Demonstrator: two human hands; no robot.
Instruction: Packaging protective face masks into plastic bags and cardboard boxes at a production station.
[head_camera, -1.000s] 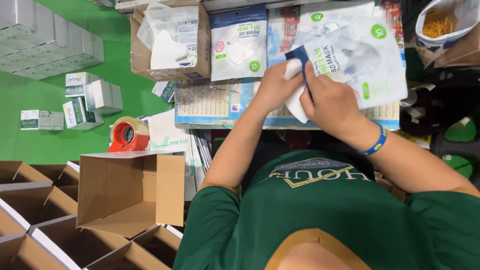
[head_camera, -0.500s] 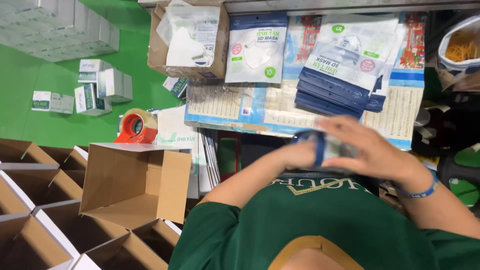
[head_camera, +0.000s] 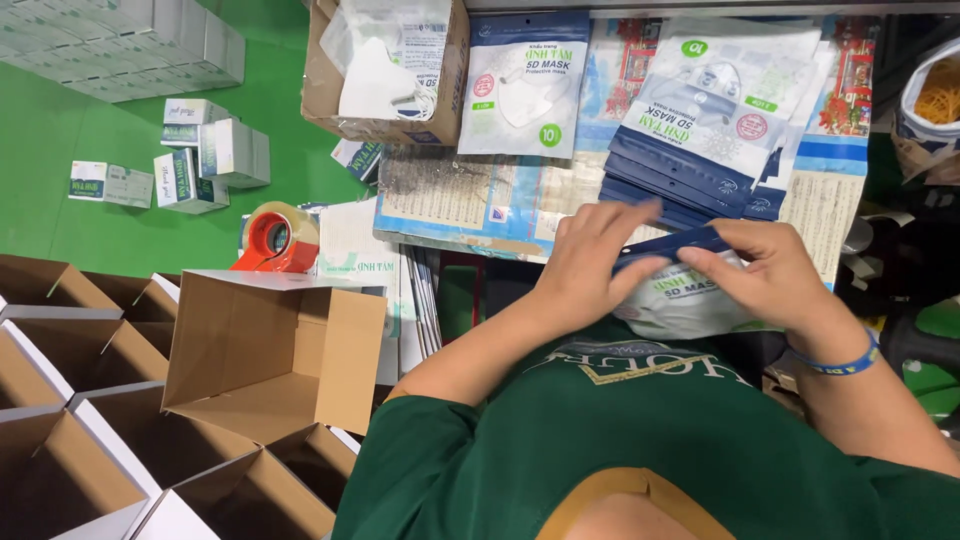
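We hold one mask pouch (head_camera: 690, 290) w/ both hands, just above the chest, approx. centre-right of view. Left hand (head_camera: 590, 265) is closed on its left end, thumb under, fingers spread over the dark blue top strip; right hand (head_camera: 770, 275) pinches the same strip from 3 o'clock. We judge the pouch light, soft, floppy, its plastic film prob. slippery, so the stiffer sealed strip is the best grip; squeezing the middle would crumple the masks inside. At 12 o'clock on the table (head_camera: 470, 205) lies a stack of like pouches (head_camera: 700, 140), count unclear, maybe five or six edges showing, plus one single pouch (head_camera: 520, 90). At 9 o'clock: one tape roll (head_camera: 280, 235), one open carton (head_camera: 270, 350).
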